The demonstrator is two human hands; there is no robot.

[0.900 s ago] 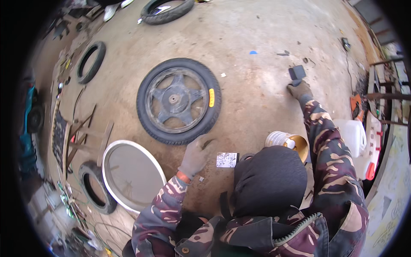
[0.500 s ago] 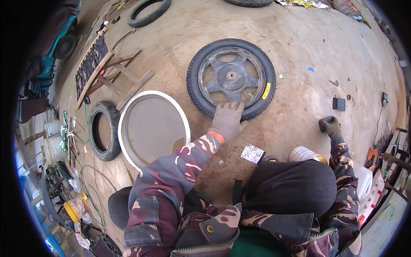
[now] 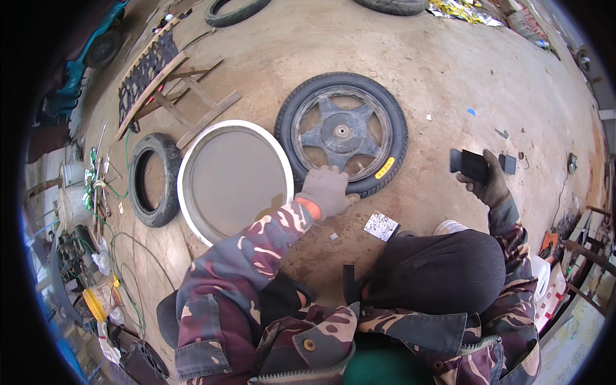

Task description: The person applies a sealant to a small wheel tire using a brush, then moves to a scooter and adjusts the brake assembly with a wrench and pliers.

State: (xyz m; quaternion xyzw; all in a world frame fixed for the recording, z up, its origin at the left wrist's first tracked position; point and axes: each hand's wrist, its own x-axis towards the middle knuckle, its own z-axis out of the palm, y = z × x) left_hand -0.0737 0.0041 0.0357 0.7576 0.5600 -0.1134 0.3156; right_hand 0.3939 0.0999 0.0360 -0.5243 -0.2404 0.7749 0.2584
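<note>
My left hand (image 3: 324,192), in a grey glove, grips the near edge of the black tyre (image 3: 289,122) on a five-spoke wheel rim (image 3: 342,131); a yellow label marks its sidewall. The wheel lies flat beside a round white-rimmed basin of murky liquid (image 3: 283,156). My right hand (image 3: 486,176), also gloved, is raised with a thin black rectangular object (image 3: 473,165) in its fingers. Just behind it, a small dark grey piece (image 3: 508,163) lies on the floor. A square black-and-white printed card (image 3: 380,224) lies nearer me.
Loose tyres lie at left (image 3: 167,206) and top (image 3: 224,18). A wooden frame (image 3: 205,122) stands behind the basin. Hoses, tools and a yellow bucket (image 3: 96,301) crowd the left edge. A striped bucket (image 3: 449,228) and a white jug (image 3: 539,276) sit by my right knee.
My left hand has reached onto the tyre, and the wheel has shifted nearer me and the basin. My right hand has lifted the black object. The view has turned leftward.
</note>
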